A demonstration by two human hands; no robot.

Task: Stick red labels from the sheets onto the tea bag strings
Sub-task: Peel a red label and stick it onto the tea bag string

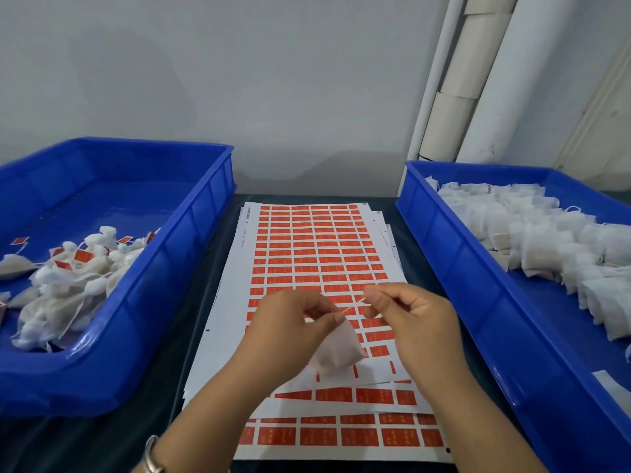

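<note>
Pinching a thin string [351, 306] between them, both hands work just above the middle of the label sheets [307, 254]. The left hand [290, 322] has its thumb and forefinger closed on the string's lower end, right where it meets the tea bag [336, 353]; the other fingers curl loosely. The right hand [409, 315] nips the string's upper end between thumb and fingertip, its remaining fingers bent in. Stretched taut between the two pinches, the string runs on a slant, low at the left and rising toward the right, and it looks pale with a reddish tint (whether a label is already on it is too small to tell). The bag hangs below the left fingertips, a white, gauzy, pyramid-like pouch with its point up at the pinch and its wide base down toward the person, its long axis leaning down and to the right. It is blurred at the edges. Under the hands the sheets lie in a loose stack, white backing with rows of small red labels [327, 233], long side running away from the person; some cells near the hands are bare. A blue bin [191, 213] on the left holds a heap of bags with red tags [83, 256]. Another blue bin [444, 233] on the right holds plain white bags [546, 233]. A bracelet [152, 455] sits on the left wrist.
</note>
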